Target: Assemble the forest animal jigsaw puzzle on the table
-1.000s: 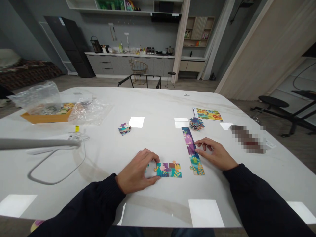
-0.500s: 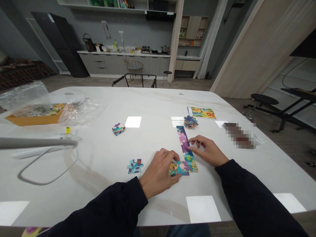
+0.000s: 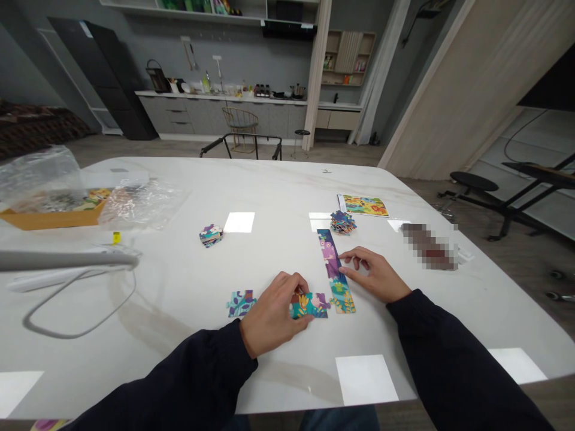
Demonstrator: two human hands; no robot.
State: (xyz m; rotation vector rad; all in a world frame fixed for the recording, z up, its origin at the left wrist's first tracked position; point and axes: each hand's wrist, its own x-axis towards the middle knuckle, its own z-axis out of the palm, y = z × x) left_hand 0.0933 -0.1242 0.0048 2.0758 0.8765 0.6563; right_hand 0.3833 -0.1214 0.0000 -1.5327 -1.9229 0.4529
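Note:
My left hand (image 3: 276, 314) is closed on a short row of joined jigsaw puzzle pieces (image 3: 318, 305), thumb at the lower edge and fingers at the upper one, partly hiding it. A narrow gap separates that row from the bottom of an upright strip of joined puzzle pieces (image 3: 335, 270). Along the strip's right edge, my right hand (image 3: 372, 272) rests with thumb and index finger apart, fingertips touching it. Left of my left hand lies a loose puzzle piece (image 3: 240, 304), partly covered by the hand.
Two piles of puzzle pieces stand farther back, a small one (image 3: 211, 235) and a taller one (image 3: 343, 222). Behind the taller pile is a picture card (image 3: 366, 205). At left are an orange box (image 3: 54, 219) with plastic wrapping and a grey lamp-like arm (image 3: 67, 261) on the white table (image 3: 179, 359).
My left hand has slid left with the short row, which has come away from the foot of the upright strip. My right hand stays at the strip. The view has shifted slightly.

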